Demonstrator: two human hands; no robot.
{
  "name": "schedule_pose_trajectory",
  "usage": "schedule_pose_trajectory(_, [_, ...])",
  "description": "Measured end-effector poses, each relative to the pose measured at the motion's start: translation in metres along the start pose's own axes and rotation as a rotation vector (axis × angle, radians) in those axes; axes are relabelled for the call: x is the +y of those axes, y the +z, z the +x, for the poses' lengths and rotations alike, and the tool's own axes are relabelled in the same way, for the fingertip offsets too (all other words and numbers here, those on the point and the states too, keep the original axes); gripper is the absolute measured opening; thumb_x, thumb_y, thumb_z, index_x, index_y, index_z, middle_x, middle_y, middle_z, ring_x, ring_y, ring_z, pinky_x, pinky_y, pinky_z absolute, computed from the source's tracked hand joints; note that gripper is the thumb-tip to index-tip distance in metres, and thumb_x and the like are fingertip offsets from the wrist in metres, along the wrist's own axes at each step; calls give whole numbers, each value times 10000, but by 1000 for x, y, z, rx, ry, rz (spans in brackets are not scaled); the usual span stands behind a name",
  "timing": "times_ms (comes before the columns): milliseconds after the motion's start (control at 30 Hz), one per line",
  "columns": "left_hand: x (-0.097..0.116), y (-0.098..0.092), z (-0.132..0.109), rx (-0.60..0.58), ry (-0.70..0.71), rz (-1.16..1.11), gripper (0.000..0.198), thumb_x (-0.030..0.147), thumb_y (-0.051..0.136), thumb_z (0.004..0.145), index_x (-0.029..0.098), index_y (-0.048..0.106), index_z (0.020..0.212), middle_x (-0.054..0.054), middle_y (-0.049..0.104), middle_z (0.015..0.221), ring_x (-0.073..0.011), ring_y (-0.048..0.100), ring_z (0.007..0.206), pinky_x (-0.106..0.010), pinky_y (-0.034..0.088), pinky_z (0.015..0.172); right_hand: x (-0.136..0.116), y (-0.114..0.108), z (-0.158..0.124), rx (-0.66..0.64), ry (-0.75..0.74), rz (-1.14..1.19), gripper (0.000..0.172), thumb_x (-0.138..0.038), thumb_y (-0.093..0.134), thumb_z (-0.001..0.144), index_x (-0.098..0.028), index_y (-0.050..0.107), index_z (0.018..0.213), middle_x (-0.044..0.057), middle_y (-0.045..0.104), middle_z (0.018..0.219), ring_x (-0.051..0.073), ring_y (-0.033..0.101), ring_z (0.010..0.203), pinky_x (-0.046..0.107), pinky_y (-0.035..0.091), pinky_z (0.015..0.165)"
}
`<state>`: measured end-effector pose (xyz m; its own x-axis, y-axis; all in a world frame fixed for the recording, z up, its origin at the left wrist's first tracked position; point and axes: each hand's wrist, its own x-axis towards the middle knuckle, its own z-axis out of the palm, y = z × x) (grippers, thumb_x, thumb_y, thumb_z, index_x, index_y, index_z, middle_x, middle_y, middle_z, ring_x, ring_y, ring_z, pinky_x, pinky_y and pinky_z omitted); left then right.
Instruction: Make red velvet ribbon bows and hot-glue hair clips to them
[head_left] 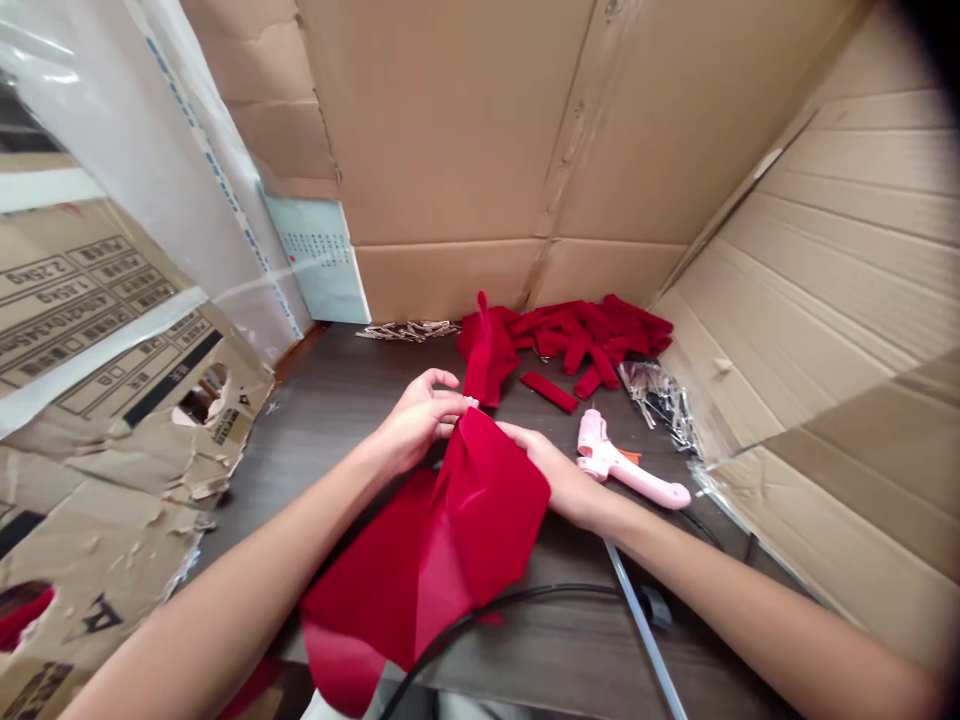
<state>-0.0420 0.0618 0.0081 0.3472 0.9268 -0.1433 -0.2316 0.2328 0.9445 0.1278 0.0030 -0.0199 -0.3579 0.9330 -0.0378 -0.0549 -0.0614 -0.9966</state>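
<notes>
Red fabric [480, 520] stays lifted off the table because the left hand [416, 420] pinches its gathered top, fingers curled. The right hand [551, 470] lies against its side, though any grip cannot be told. A pink glue gun [626, 465] lies just right, near cut red strips [570, 335] on the dark wood table [300, 430], with cardboard walls [450, 120] around.

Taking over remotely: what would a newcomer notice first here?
A large red fabric sheet stands out first, held centrally between the left hand and right hand. Beyond it, red fabric strips heap at the far end of the dark table; a pink hot glue gun lies beside the right hand.
</notes>
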Motion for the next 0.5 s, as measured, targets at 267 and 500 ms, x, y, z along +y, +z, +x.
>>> schedule_pose_trajectory(267, [10, 6, -7, -110, -32, -81, 194, 101, 728, 698, 131, 671, 881, -83, 742, 861, -158, 677, 591, -269, 540, 578, 0, -1, -13, -272, 229, 151, 320, -229, 846, 624, -161, 708, 905, -31, 667, 698, 127, 610, 651, 249, 490, 678])
schedule_pose_trajectory(500, [24, -6, -4, -71, -45, -231, 258, 60, 640, 741, 103, 719, 983, -92, 743, 911, -156, 682, 658, -266, 565, 614, -5, 4, -20, -345, 239, 283, 429, -179, 873, 589, -150, 713, 987, 29, 733, 891, 163, 676, 821, 289, 508, 836])
